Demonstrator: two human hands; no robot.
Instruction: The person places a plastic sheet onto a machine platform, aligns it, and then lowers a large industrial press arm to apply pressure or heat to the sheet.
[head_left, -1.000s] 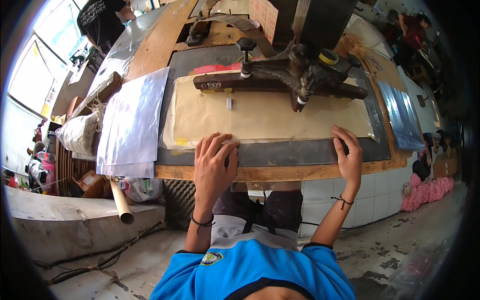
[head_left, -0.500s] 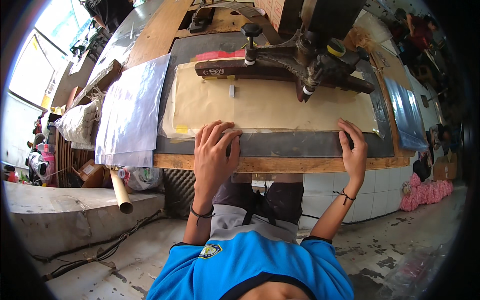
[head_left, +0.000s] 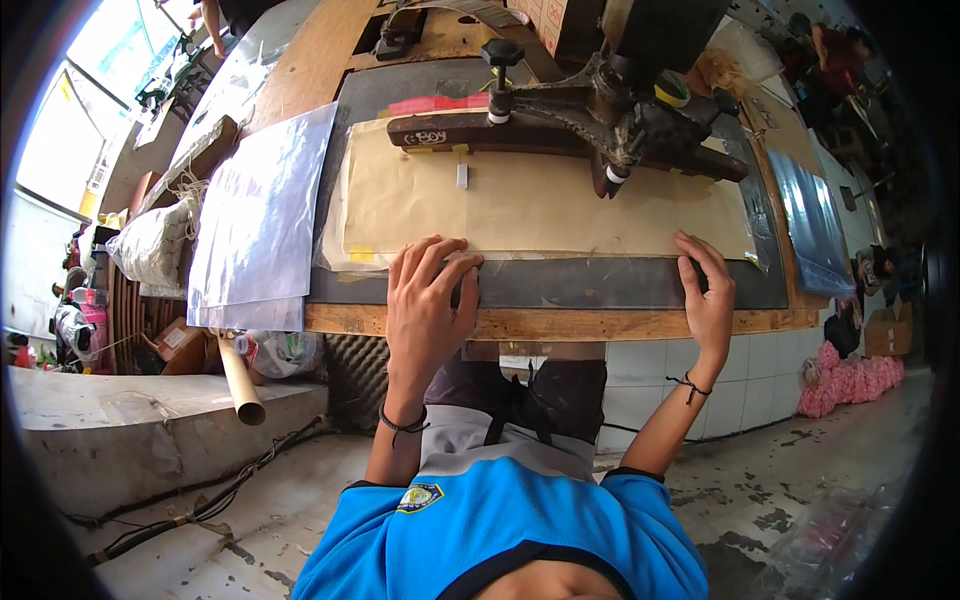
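My left hand (head_left: 428,300) lies over the near edge of a tan sheet (head_left: 590,222), its fingers stretched forward and its thumb apart. Farther right, my right hand (head_left: 708,297) touches the same edge with its fingertips, thumb and fingers apart. Clear film seems to show along the sheet's border. Beneath is a dark grey mat (head_left: 580,283) on a wooden table. Above the sheet hangs a long dark press bar (head_left: 545,140), joined to a heavy metal bracket (head_left: 570,108) with a black knob. A small pale tab (head_left: 462,176) sits on the sheet below the bar.
Clear plastic sheets (head_left: 262,220) are stacked at the table's left. A bluish stack of plastic (head_left: 808,225) lies at its right edge. Below left, a cardboard tube (head_left: 240,385) sticks out beside a concrete ledge (head_left: 130,400). Other people are at work in the far background.
Both my hands stay at the sheet's near edge, almost unmoved. The view has shifted slightly. At the upper left, another person's arm has changed position.
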